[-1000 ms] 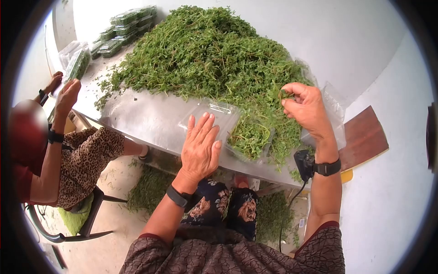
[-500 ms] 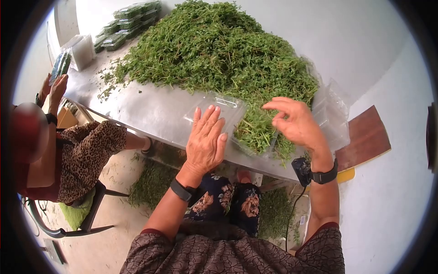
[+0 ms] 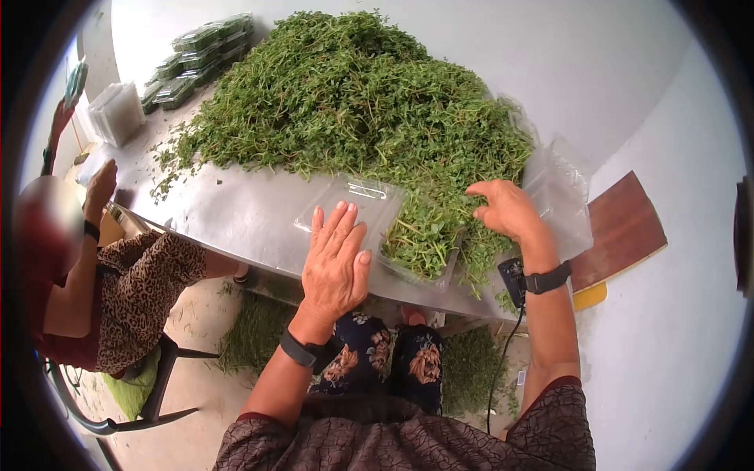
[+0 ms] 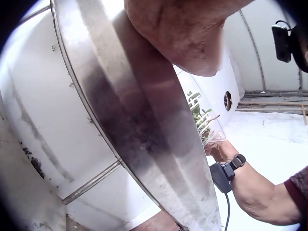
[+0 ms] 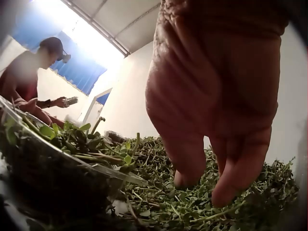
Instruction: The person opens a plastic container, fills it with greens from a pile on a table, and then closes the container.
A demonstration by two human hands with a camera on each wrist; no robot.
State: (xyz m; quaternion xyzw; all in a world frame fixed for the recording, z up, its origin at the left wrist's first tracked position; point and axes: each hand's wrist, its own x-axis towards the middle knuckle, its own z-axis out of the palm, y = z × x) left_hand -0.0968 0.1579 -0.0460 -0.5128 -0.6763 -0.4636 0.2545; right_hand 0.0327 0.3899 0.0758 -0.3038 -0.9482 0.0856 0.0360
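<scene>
My left hand (image 3: 334, 263) is flat with straight fingers, close over the clear lid (image 3: 357, 193) of a plastic clamshell box. The box's base (image 3: 449, 271) lies beside it, filled with leafy green stems (image 3: 416, 239). Just right of the base, my right hand (image 3: 509, 210) hangs over the edge of the big heap of greens (image 3: 345, 102). In the right wrist view, its thumb and fingers (image 5: 240, 178) point down apart at the greens, and no stem shows between them. The filled box (image 5: 91, 166) stands to the left there.
Packed boxes (image 3: 208, 51) are stacked at the far left, near a stack of clear boxes (image 3: 116, 114). More clear boxes (image 3: 561, 196) and a brown board (image 3: 624, 224) stand on the right. Another person sits at the left, one arm raised with a packed box (image 3: 76, 82).
My right hand has let go of a small sprig and its fingers have spread; it now hangs lower over the greens. My left hand stays over the lid. The other person has raised a packed box.
</scene>
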